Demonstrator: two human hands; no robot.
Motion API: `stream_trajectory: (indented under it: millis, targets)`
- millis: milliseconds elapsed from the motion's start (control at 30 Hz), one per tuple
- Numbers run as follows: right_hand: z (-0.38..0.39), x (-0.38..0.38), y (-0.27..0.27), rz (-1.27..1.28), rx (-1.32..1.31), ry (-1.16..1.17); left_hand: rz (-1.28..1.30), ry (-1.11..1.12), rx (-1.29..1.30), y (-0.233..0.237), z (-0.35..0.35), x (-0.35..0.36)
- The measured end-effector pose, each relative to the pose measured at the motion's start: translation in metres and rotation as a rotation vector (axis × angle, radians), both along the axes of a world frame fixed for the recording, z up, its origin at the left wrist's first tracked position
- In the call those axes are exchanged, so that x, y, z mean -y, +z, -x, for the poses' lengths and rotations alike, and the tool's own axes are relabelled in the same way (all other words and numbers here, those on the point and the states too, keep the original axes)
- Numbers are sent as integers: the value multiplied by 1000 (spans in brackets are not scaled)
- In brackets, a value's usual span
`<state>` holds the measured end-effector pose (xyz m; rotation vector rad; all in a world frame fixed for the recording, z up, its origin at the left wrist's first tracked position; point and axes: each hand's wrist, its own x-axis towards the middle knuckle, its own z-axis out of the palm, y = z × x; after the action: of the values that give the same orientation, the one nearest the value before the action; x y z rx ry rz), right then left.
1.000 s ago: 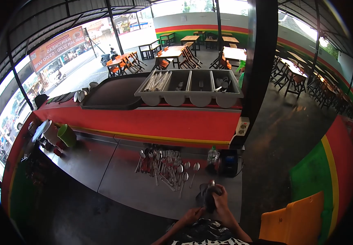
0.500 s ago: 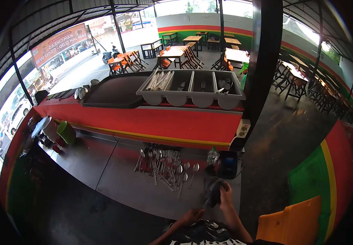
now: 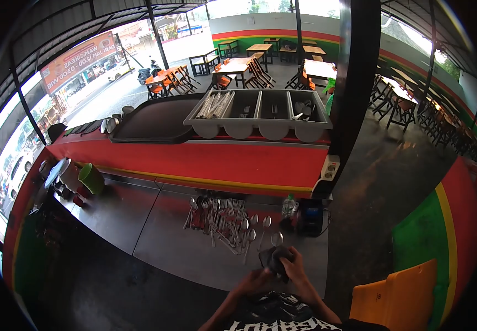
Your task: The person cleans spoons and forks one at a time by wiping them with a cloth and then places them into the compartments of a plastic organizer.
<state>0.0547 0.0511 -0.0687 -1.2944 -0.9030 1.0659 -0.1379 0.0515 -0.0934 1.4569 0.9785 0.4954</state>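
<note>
A spoon (image 3: 277, 239) points away from me, its bowl standing out above a dark cloth (image 3: 271, 257). My right hand (image 3: 295, 266) is closed on the cloth, which is wrapped around the spoon. Below and to the left, my left hand (image 3: 255, 280) is closed at the handle end, slightly blurred; the handle itself is hidden by cloth and fingers. Just beyond lies a pile of spoons and forks (image 3: 224, 220) on the dark metal counter (image 3: 172, 259). Several spoons (image 3: 266, 222) lie apart at the pile's right side.
A clear bottle (image 3: 289, 207) and a dark boxy device (image 3: 310, 218) stand at the counter's right. A grey cutlery holder (image 3: 211, 128) and black tray (image 3: 150, 122) sit on the red ledge. A green container (image 3: 90, 179) is left; an orange chair (image 3: 395, 298) is right.
The spoon's bowl now shows above the cloth, where before a length of it showed between the cloth and my left hand. My hands have come closer together, the left one rising to the cloth.
</note>
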Motion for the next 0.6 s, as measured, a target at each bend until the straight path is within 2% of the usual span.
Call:
stream_trajectory:
  millis: [100, 200, 300, 400, 600]
  targets:
    - [-7, 5, -5, -6, 69, 62, 178, 168, 114, -11, 17, -28]
    - [-4, 10, 0, -49, 232, 214, -234, 372, 226, 30, -12, -23]
    - [7, 14, 3, -79, 293, 293, -67, 357, -97, 28, -12, -25]
    - [14, 15, 3, -11, 201, 300, 110, 418, 135, 62, -15, -26]
    - [11, 15, 12, -36, 149, 322, 26, 724, 426, 51, 3, -71]
